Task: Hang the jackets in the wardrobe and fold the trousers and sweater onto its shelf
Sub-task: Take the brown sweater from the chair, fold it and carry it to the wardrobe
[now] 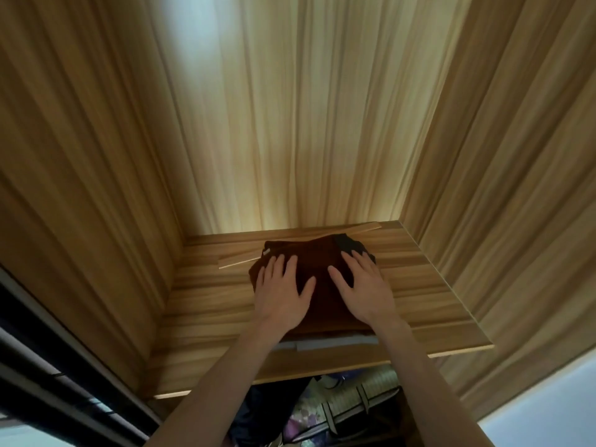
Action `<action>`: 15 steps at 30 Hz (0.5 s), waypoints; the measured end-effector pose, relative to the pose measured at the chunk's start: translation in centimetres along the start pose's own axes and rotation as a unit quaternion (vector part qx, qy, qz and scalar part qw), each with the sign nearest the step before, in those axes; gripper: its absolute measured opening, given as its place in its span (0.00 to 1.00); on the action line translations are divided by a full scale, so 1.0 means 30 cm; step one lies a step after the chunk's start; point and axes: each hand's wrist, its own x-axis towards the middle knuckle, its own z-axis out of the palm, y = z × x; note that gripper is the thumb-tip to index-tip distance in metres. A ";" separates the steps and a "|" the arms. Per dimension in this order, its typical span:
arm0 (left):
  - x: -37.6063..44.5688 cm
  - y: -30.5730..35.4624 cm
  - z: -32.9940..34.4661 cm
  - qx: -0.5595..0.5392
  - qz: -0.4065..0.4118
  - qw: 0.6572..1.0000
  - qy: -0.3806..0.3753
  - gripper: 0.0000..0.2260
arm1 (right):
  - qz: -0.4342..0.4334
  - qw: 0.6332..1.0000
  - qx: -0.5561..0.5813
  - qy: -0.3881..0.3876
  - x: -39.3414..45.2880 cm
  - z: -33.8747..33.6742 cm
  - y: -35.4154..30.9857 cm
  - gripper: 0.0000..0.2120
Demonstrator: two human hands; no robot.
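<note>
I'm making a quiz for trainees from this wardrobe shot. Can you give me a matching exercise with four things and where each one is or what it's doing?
Things:
1. left hand
2. dark red folded garment
3. thin wooden strip
4. white fabric

Places or states:
A. lies slanted near the back of the shelf
B. peeks out from beneath the folded pile at the front
C. rests flat, fingers spread, on the garment's left part
D. lies on the shelf under both hands

Pairs: 1-C, 2-D, 3-A, 4-B
</note>
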 end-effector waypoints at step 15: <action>0.022 -0.099 0.101 -0.005 0.019 0.999 -0.045 0.37 | 0.035 0.998 0.030 -0.031 0.003 0.065 0.076 0.33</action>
